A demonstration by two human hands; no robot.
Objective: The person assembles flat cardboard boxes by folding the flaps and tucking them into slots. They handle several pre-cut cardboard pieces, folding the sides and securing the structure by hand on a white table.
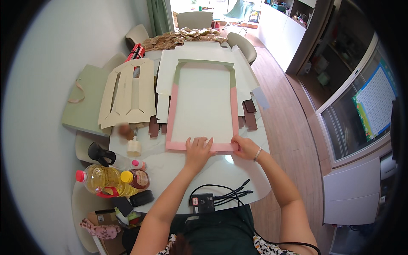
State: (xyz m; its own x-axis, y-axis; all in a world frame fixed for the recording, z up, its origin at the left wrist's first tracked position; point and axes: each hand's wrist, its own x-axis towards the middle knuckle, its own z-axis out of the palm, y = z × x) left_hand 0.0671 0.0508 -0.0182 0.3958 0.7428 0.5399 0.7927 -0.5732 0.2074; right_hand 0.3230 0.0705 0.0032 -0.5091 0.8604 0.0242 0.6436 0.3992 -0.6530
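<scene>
On the worktop [170,165], a strip of it separating the black device [202,204] from the pink-and-green-rimmed box [234,112], the left hand's [198,151] fingers spread over the box's near edge while the right hand's [246,148] pinch its right corner.

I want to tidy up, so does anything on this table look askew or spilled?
No spill shows, and the pink-and-green tray has no obvious damage. Near the front edge of the table, though, black cables look untidy, crossing loosely beside a black box.
</scene>
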